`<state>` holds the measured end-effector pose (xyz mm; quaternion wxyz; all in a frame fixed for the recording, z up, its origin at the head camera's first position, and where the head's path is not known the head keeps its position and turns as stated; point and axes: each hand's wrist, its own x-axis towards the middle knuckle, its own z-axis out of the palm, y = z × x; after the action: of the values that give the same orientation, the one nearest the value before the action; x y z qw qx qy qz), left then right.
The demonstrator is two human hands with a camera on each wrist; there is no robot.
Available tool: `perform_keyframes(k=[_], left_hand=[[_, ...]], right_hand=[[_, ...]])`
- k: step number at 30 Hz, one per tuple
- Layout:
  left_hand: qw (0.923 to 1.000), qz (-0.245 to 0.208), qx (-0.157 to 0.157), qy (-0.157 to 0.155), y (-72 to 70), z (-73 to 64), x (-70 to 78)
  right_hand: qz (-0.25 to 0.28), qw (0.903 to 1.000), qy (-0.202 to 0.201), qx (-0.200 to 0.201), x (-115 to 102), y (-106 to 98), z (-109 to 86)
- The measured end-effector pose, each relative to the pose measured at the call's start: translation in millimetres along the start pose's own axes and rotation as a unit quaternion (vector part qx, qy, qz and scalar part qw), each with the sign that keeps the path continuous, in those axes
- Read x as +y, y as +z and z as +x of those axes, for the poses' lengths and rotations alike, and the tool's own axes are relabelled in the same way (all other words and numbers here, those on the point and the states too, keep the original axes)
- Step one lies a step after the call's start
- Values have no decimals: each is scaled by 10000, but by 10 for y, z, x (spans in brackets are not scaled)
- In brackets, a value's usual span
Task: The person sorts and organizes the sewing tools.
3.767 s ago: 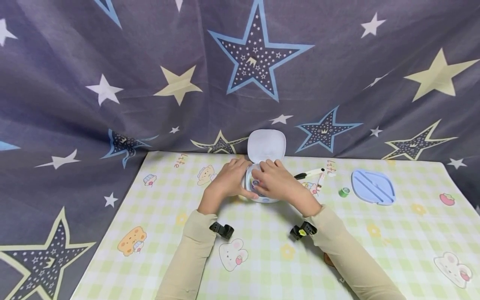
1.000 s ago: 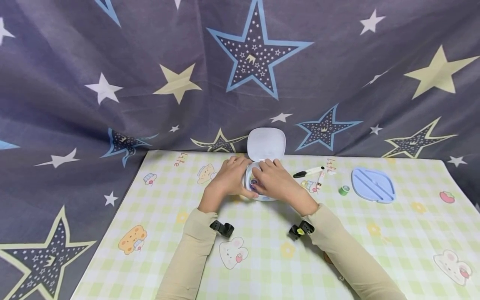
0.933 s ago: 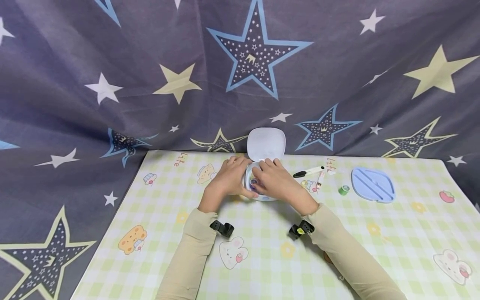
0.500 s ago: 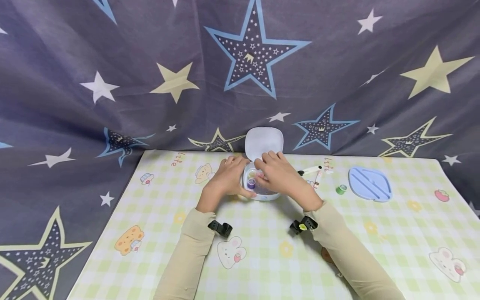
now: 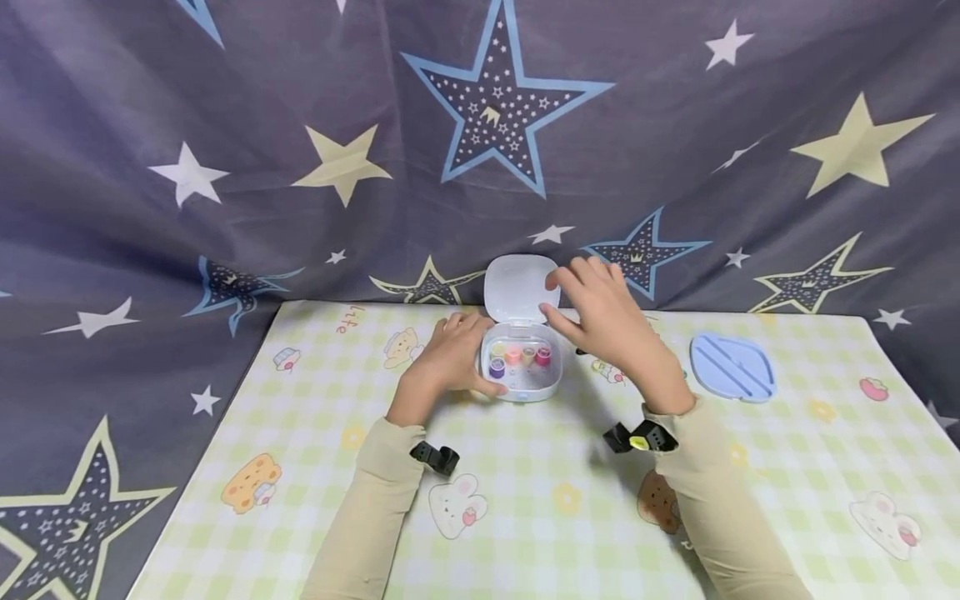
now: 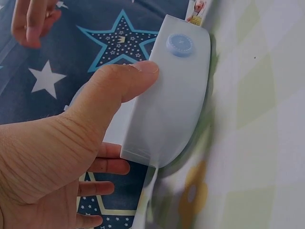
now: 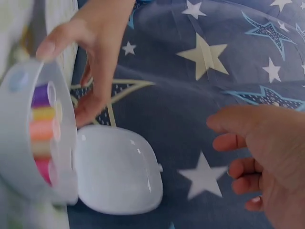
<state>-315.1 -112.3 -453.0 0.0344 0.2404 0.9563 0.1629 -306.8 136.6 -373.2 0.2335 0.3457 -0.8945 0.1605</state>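
A white box (image 5: 522,395) stands near the table's back edge, its lid (image 5: 517,287) raised behind it. Inside are several small thread spools: a purple spool (image 5: 497,367) at the left front, with yellow, peach, beige and pink ones in a row behind. My left hand (image 5: 448,357) grips the box's left side; in the left wrist view its thumb lies on the front wall beside a round blue button (image 6: 180,45). Above and right of the box hangs my right hand (image 5: 600,304), fingers loosely bent. The right wrist view shows nothing between its fingers (image 7: 233,117).
A light blue tray (image 5: 731,367) with diagonal grooves lies on the right of the table. My right forearm covers most of the area between it and the box. The patterned tablecloth (image 5: 517,517) extends in front, and a dark star-printed curtain (image 5: 262,167) hangs directly behind.
My right hand has lifted out of the box and moved up and right, uncovering the spools. The left hand keeps its grip on the box. My forearm now covers the pen and green spool.
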Motion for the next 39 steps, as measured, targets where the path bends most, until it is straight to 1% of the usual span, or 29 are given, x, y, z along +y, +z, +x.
perform_keyframes(k=[3, 8, 16, 21, 23, 26, 32, 39], left_hand=[[10000, -94, 6, -11, -3, 3, 6], [9999, -100, -22, -49, 17, 17, -1], [9999, -165, 22, -4, 13, 25, -5], [9998, -192, 23, 33, 19, 20, -2], [9998, -214, 35, 36, 14, 13, 2], [9997, -231, 94, 66, 0, 4, 8], [9996, -231, 136, 110, -1, -10, 9], [9995, -257, 102, 123, 5, 2, 22]], right_hand=[[-91, 9998, -25, 161, 89, -102, -70], [-264, 9996, 27, 108, 255, -227, -238], [-355, 9992, 115, -166, 503, -403, -526], [-594, 9967, 239, -508, 627, -479, -730], [-691, 9951, 259, -662, 676, -489, -812], [-827, 9936, 176, -752, 760, -485, -920], [-1055, 9912, -104, -790, 960, -412, -1161], [-1122, 9902, -218, -799, 1118, -311, -1428]])
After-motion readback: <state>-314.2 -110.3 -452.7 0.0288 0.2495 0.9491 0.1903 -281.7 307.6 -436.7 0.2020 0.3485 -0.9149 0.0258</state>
